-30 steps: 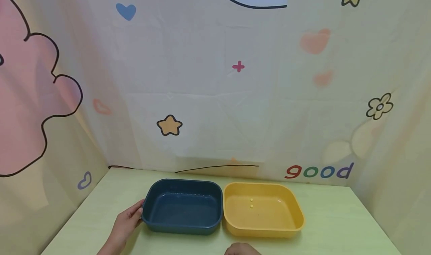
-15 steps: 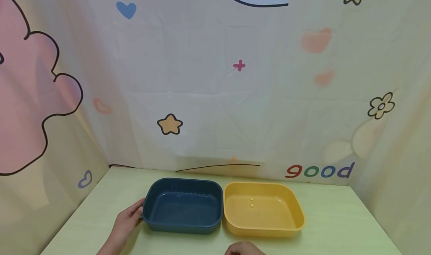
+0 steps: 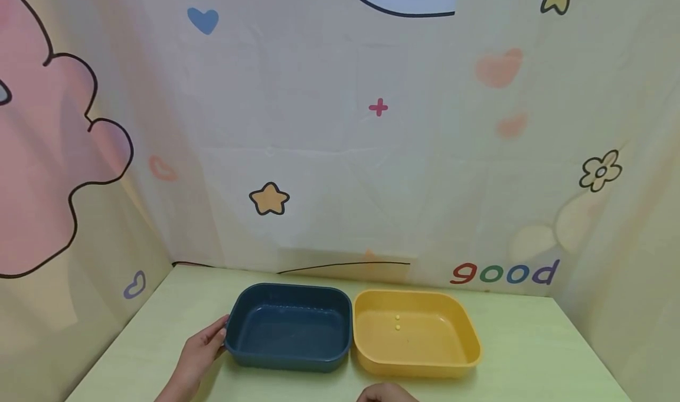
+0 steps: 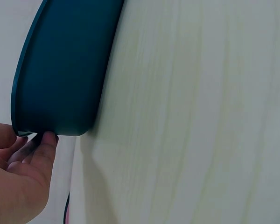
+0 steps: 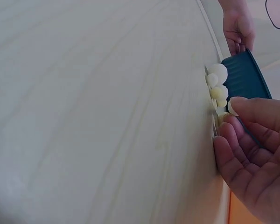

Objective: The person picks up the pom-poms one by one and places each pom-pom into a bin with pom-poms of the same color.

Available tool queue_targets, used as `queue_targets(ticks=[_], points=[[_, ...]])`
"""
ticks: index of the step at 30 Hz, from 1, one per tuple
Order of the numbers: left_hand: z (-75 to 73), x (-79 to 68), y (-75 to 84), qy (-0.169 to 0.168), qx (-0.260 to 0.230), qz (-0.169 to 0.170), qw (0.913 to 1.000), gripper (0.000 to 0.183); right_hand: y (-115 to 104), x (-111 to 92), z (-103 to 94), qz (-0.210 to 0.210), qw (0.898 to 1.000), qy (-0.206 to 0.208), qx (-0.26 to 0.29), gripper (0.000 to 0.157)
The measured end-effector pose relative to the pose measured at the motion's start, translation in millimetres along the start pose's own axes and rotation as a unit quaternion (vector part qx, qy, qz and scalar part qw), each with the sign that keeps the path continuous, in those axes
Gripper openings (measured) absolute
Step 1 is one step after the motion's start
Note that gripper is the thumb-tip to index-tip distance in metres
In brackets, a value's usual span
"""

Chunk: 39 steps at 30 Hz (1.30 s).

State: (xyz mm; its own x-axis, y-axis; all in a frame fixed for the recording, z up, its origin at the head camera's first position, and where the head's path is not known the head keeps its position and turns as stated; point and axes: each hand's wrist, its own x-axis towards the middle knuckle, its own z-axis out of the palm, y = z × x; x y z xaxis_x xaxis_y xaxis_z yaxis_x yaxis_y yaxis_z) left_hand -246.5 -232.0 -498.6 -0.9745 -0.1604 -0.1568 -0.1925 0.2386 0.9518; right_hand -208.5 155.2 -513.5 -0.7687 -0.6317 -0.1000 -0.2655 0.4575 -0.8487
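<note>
My left hand [image 3: 198,355] grips the near-left end of a dark blue bin [image 3: 289,331], thumb and fingers at its rim. In the left wrist view, the left thumb [image 4: 49,140] presses the bin's end. At the bottom edge of the head view, my right hand [image 3: 386,392] is mostly cut off. The right wrist view shows the right hand [image 5: 256,149] with curled fingers beside several white balls [image 5: 218,73] and yellow balls [image 5: 218,92]. A pale patch shows at its thumb tip; whether it is a held ball or the nail is unclear.
A yellow bin [image 3: 419,331] stands right beside the blue one. Two tiny yellow balls [image 3: 397,323] lie inside it. Both bins rest on a pale green table [image 3: 531,343]. Behind hangs a printed curtain [image 3: 329,154] that also borders both sides.
The whole head view shifts slightly. Both hands and both bins stay in nearly the same places.
</note>
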Motion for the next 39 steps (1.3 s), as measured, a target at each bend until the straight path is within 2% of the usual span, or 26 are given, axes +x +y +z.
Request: queue_targets(ticks=[6,8,11,13,16,24,27,33,39], points=[[0.3,0.1,0.4,0.002,0.002,0.000,1.0000,0.045,14.0,1.5,-7.5,0.026,0.999,-0.034,0.022,0.016],[0.2,0.3,0.1,0.001,0.002,0.001,1.0000,0.045,10.6,-0.1,-11.3,0.040,0.997,-0.039,0.045,0.015],[-0.3,0.3,0.2,0.000,0.003,0.002,1.0000,0.046,-6.5,-4.8,-16.8,0.059,0.994,-0.036,0.088,0.016],[-0.2,0.2,0.7,0.001,0.004,0.002,1.0000,0.045,-19.8,-7.4,-20.6,0.086,0.989,-0.028,0.113,0.016],[-0.1,0.7,0.7,0.003,0.003,0.003,1.0000,0.046,-35.7,-8.5,-27.2,0.102,0.986,-0.013,0.129,0.019],[1.3,0.0,1.8,0.002,0.001,0.013,0.9999,0.045,-60.7,3.7,-42.1,0.088,0.981,0.028,0.171,0.032],[0.9,-0.7,1.0,0.005,0.000,0.014,0.9999,0.044,-71.9,11.6,-48.1,0.078,0.982,0.032,0.171,0.034],[0.4,-0.2,-1.8,0.005,0.004,0.013,0.9999,0.044,-92.3,26.1,-59.7,0.089,0.983,0.039,0.157,0.033],[-0.1,-0.1,-1.4,0.003,0.004,0.016,0.9999,0.043,-102.2,43.5,-68.9,0.092,0.977,0.027,0.188,0.030]])
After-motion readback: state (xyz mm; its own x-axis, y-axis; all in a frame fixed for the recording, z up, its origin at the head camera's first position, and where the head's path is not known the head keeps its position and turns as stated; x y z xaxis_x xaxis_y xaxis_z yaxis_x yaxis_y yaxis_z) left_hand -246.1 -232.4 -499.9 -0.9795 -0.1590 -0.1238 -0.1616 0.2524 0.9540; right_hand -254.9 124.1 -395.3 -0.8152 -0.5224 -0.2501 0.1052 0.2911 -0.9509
